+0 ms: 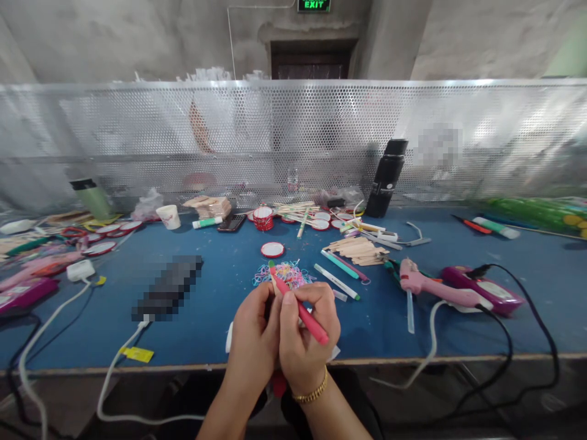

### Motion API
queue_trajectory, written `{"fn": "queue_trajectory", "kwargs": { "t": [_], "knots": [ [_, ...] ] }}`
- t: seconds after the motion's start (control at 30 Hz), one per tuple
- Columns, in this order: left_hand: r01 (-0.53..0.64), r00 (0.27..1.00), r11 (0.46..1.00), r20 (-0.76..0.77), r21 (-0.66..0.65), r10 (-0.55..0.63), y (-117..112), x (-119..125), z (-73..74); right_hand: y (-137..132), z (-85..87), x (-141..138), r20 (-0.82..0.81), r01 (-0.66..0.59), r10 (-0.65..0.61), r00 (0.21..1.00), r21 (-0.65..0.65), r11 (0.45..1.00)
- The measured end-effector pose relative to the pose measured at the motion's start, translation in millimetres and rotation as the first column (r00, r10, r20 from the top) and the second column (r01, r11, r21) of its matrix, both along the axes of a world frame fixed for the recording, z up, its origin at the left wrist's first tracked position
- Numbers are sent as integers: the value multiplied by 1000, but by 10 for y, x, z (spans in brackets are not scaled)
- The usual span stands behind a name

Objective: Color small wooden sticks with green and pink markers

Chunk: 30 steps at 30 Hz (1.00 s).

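Observation:
My right hand [305, 333] is closed around a pink-red marker pen [305, 310], its green tip pointing up and away. My left hand [254, 330] is closed on a small wooden stick [274, 286], held against the pen tip just above the table's front edge. Right behind both hands lies a heap of small coloured rubber bands [284, 273] on the blue table [220, 305]. A gold bracelet sits on my right wrist.
A pink glue gun [428, 287] with cable lies to the right, wooden sticks [358, 249] and pens [339, 269] behind it. Round red-rimmed lids [272, 249], a black bottle [386, 178], a paper cup [169, 216] and a perforated metal screen [293, 134] stand further back. White cables trail at the left.

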<state>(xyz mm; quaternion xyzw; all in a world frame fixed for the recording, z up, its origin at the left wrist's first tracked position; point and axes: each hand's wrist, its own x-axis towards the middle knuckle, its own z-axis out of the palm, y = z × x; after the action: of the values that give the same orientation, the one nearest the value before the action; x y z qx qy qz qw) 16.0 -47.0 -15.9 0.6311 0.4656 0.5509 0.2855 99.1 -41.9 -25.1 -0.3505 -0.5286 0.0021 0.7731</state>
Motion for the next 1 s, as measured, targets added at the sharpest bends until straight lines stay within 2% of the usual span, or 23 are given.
{"fn": "queue_trajectory", "kwargs": {
  "t": [0.17,0.43,0.77,1.0],
  "knots": [
    [7,1000,1000,-5,-1,-7,9,-4,-7,-3,8,2,16,7,-7,1000,-4,1000],
    [2,1000,1000,-29,6,-2,11,-4,10,-8,22,-7,-16,100,-101,995,-27,995],
    [-5,1000,1000,-10,10,5,-1,-3,0,-11,13,-2,20,17,-17,1000,0,1000],
    [5,1000,1000,-14,-9,-5,0,2,26,-9,27,-7,-8,107,-107,994,-31,994]
  ]
}}
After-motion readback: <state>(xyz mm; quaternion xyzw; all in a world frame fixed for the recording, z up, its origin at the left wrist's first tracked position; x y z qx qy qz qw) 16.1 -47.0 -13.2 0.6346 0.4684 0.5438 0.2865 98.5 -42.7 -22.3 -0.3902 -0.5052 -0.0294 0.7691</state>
